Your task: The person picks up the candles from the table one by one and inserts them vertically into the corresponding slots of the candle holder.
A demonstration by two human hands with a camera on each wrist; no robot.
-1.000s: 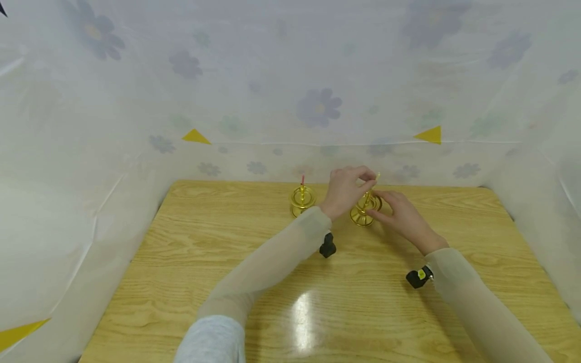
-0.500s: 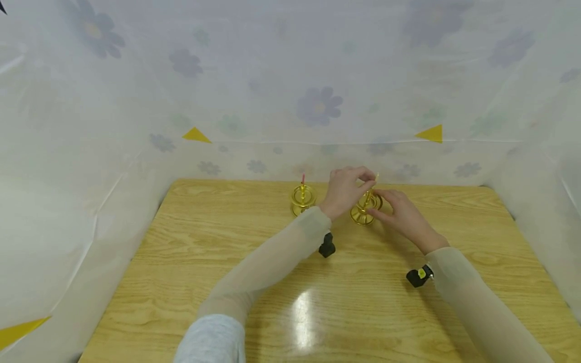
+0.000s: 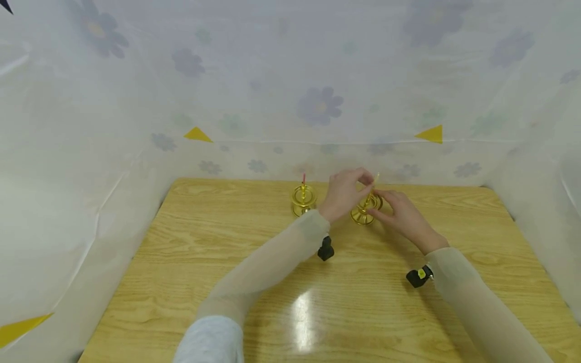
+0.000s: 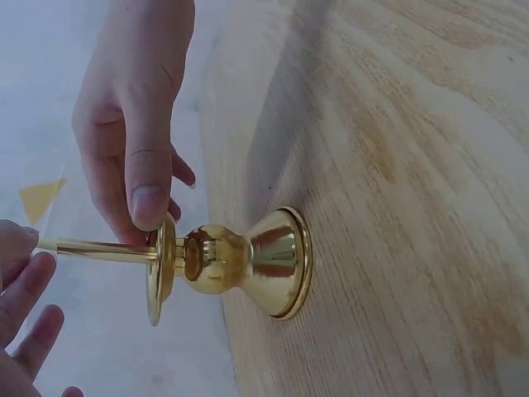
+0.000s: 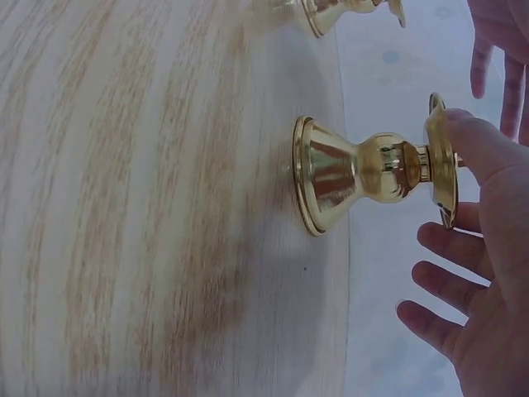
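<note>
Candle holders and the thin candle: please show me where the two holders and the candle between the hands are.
Near candle holder (image 4: pixel 277 260), left wrist view, flared base.
Far candle holder (image 3: pixel 302 200), head view, stem.
Thin candle (image 4: pixel 103 248), left wrist view, shaft.

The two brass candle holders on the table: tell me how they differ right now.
The left candle holder carries a red candle and stands untouched; the right candle holder has a yellow candle, pinched at its tip by the left hand.
The right hand presses its thumb on the right holder's drip plate; no hand is on the left one.
Both are shiny gold, upright, near the table's far edge.
</note>
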